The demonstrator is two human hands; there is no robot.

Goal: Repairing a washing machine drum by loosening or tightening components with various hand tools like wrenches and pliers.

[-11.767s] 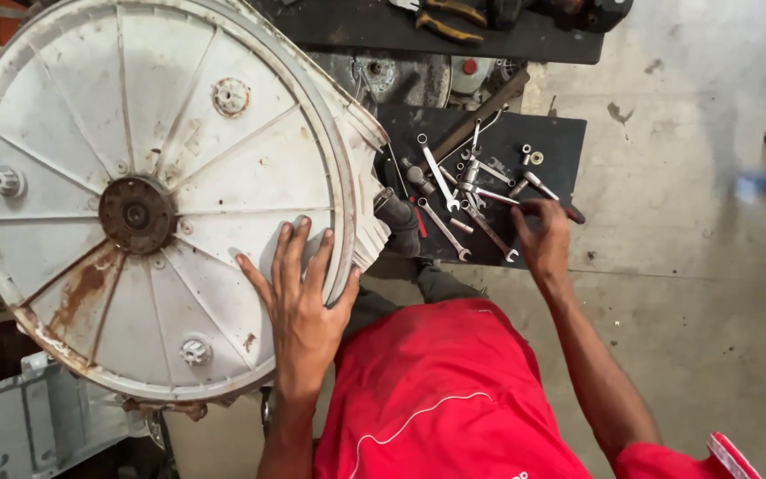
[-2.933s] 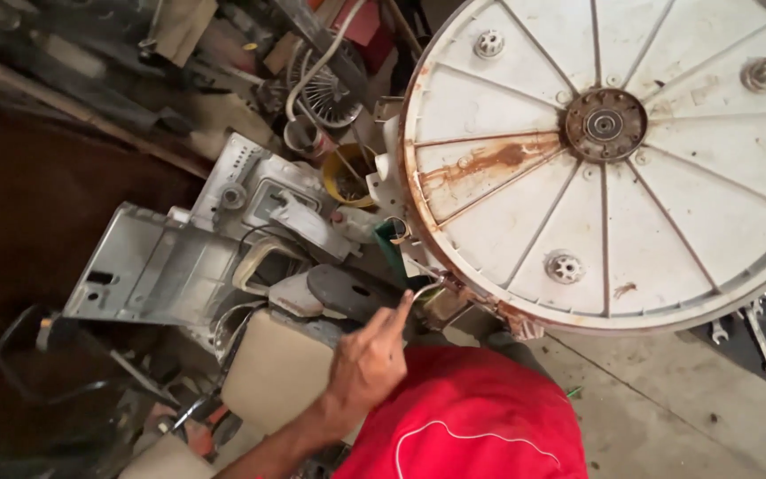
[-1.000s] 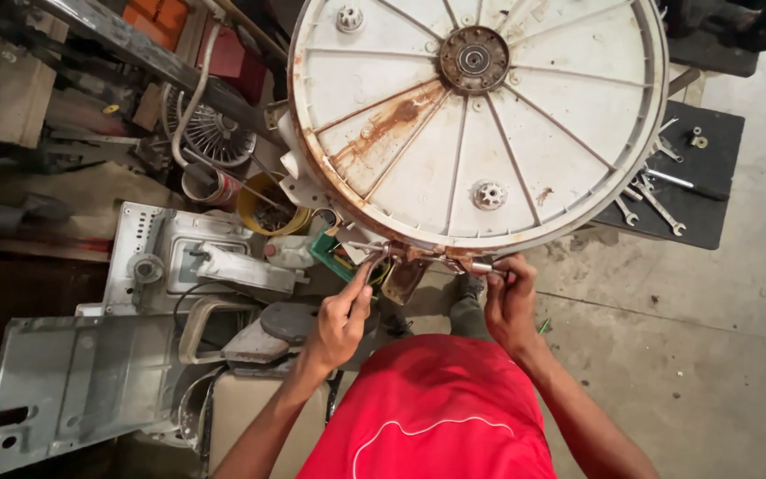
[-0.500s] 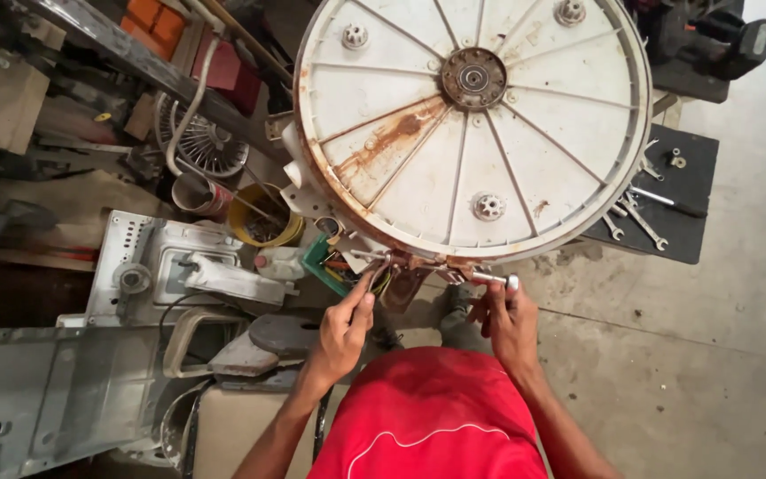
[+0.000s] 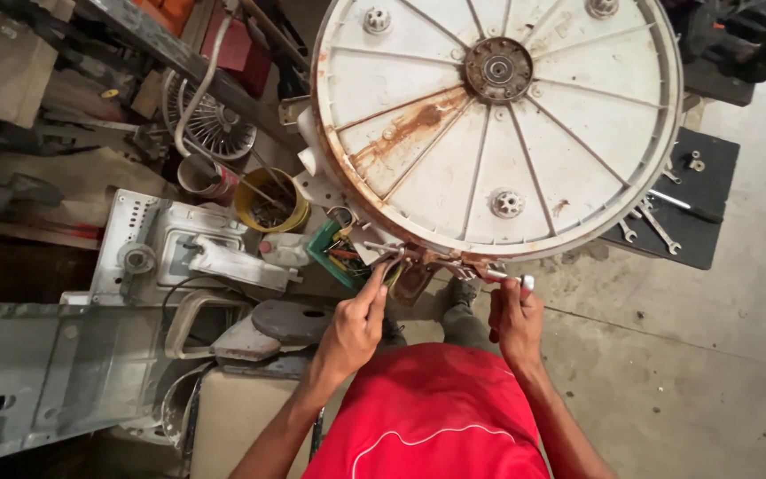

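Both our hands now work at the washer tub's (image 5: 498,124) lower rim: the left hand (image 5: 352,328) has left the cluttered parts pile, the right hand (image 5: 514,318) the spanner tray (image 5: 711,186), gripping a metal tool (image 5: 509,278).

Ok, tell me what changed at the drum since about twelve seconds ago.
The left hand left the drum face for the wires at its lower rim; the right hand left the wrench tray and grips a metal tool there. The drum stays put.
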